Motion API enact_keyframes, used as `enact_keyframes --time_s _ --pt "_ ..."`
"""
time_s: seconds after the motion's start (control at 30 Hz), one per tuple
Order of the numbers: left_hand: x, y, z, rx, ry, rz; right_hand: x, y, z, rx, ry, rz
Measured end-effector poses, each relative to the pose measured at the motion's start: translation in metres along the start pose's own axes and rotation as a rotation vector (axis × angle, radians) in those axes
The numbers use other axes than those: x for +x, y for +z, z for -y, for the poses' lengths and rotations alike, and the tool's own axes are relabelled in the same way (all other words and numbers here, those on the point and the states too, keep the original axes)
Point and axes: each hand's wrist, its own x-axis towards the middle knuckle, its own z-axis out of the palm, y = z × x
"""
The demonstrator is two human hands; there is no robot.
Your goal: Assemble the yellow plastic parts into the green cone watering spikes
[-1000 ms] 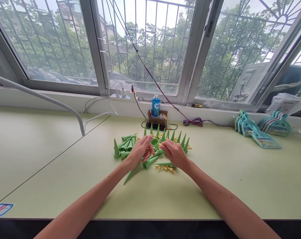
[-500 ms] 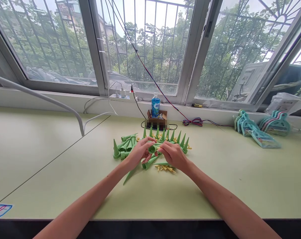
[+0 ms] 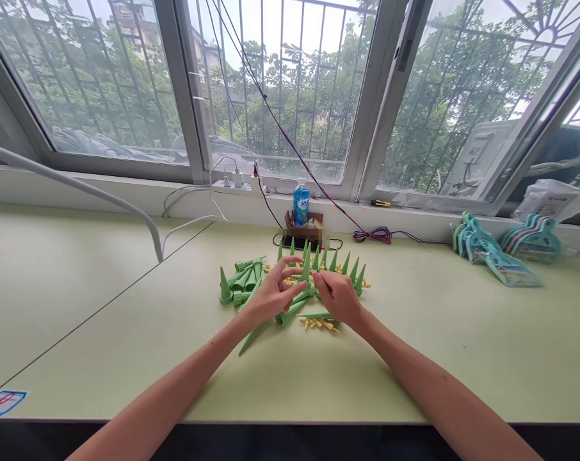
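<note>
My left hand [image 3: 281,289] curls its thumb and fingers around a hollow green plastic spike [image 3: 307,261], its point turned upward. Close against the spike's right side, my right hand [image 3: 338,296] is closed in a pinch; whatever sits between its fingertips is hidden. Behind the hands stands a row of upright green spikes [image 3: 346,264] with small yellow pieces among them. More green spikes [image 3: 242,279] lie in a pile to the left of my left hand. Below my right hand, several small yellow nozzle-like pieces [image 3: 319,324] rest on the table beside a lying green spike.
On the pale green table [image 3: 127,358], a blue liquid bottle [image 3: 301,203] stands by a small cardboard box [image 3: 314,221] near the window. A bundled cable [image 3: 374,235] lies behind. Packaged teal shovel-like items [image 3: 513,266] are at the right; a thick grey cable [image 3: 127,203] arches at left.
The spike in my left hand has turned from its round open end facing me to standing point upward. My left fingers have shifted around it; my right hand stays close by, pinched.
</note>
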Motion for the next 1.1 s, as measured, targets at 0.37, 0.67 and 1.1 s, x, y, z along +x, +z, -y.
enact_keyframes --time_s 0.37,0.67,1.1 --pt "0.004 -0.002 -0.007 -0.012 -0.129 -0.109 0.001 -0.005 -0.002 -0.065 -0.157 0.046" --pt "0.000 -0.003 -0.012 -0.046 -0.167 0.004 0.001 -0.008 0.000 0.004 -0.152 0.078" --pt "0.001 -0.001 0.007 0.215 0.036 -0.085 0.001 -0.001 -0.001 0.047 0.021 0.019"
